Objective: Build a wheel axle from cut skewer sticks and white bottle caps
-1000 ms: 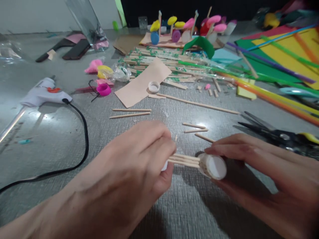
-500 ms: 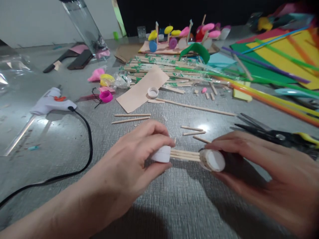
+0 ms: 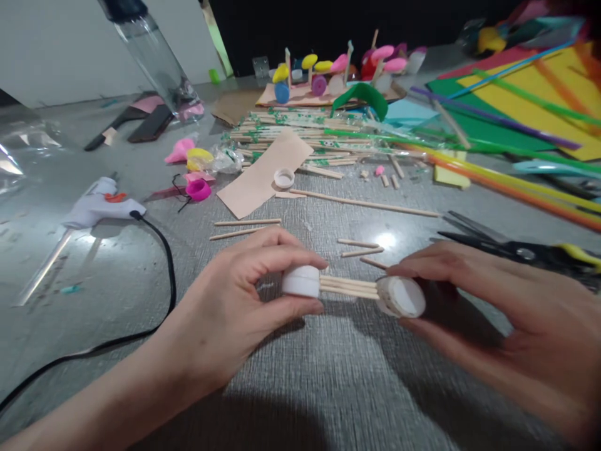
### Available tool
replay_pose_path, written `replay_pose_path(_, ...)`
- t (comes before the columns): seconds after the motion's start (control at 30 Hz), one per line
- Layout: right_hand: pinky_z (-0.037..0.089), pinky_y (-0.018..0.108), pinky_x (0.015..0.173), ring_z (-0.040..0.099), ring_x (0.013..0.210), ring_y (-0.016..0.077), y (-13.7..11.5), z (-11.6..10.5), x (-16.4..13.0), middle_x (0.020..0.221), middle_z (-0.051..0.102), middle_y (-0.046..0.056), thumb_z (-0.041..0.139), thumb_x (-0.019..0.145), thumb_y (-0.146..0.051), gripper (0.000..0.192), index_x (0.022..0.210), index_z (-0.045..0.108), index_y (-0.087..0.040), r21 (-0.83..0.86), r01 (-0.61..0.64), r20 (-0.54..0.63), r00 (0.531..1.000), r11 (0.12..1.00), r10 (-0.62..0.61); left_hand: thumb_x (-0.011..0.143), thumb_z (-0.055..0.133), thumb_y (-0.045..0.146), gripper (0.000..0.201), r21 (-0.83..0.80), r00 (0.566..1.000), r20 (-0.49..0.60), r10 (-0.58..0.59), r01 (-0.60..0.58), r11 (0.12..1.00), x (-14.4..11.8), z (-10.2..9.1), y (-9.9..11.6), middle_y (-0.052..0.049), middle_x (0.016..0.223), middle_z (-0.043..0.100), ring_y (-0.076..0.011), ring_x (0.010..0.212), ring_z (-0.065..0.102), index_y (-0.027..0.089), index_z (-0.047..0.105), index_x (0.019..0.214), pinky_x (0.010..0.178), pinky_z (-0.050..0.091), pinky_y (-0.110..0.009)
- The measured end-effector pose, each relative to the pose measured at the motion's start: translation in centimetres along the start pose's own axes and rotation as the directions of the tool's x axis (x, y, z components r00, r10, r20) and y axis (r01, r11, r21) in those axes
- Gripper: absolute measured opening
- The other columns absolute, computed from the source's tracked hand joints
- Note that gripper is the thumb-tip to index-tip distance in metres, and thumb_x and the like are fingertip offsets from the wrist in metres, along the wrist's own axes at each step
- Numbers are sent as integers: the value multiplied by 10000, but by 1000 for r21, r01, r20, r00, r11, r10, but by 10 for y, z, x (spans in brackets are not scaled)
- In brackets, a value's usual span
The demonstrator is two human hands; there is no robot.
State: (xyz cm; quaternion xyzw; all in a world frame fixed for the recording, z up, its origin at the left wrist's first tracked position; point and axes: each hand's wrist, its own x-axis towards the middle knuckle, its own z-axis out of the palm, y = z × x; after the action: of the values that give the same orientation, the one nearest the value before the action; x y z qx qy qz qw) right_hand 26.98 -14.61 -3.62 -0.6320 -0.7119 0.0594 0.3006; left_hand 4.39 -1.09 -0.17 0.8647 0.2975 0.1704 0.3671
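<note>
Between my hands, several short wooden sticks [image 3: 348,287] lie side by side and join two white bottle caps. My left hand [image 3: 253,294] pinches the left bottle cap [image 3: 301,282] between thumb and fingers. The right bottle cap [image 3: 404,297] has a rough brownish rim, and my right hand [image 3: 474,300] grips it at its top and bottom edges. Just beyond the caps lie short cut sticks [image 3: 361,252]. Another white cap [image 3: 284,178] rests on a beige strip of paper [image 3: 263,178], by the end of a long thin stick [image 3: 366,203].
On the left is a white glue gun [image 3: 101,205] with its black cord [image 3: 171,263]. Black scissors [image 3: 521,250] with yellow on the handles lie at right. Behind are wrapped sticks [image 3: 282,134], pipe cleaners [image 3: 511,178], coloured sheets [image 3: 498,113] and a clear bottle [image 3: 154,62].
My left hand's fingers have shifted on the left cap, so more of it shows. The joined piece has tilted slightly, and the camera view has shifted a little.
</note>
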Motion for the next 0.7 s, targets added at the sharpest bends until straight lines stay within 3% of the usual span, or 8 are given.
replay_pose_path(0.23,519,251,646,674,846,165,2,1,-2,1061,679,-30,656,918,-349,187,1096,613,-307,-39,14,3,1000,999,-14,791,771,54,336,34,999,27,32,-33,999,-1,2,-2,38,978,679,-121,894,656,284,764,1036,815,524,-242)
replay_pose_path(0.47,507,265,687,661,860,165,3,3,-8,1075,669,-39,671,890,-301,218,1101,617,-309,-43,4,37,999,999,-2,851,716,62,293,188,984,103,142,-160,969,-2,4,-6,18,995,683,-109,901,651,209,734,1104,789,492,-214)
replay_pose_path(0.7,518,265,743,654,876,164,5,3,-6,1088,660,-41,678,882,-279,253,1124,615,-310,-55,33,59,998,998,-29,875,697,89,253,239,978,121,167,-193,952,-3,4,-5,1,983,694,-145,911,648,201,726,1100,805,495,-263)
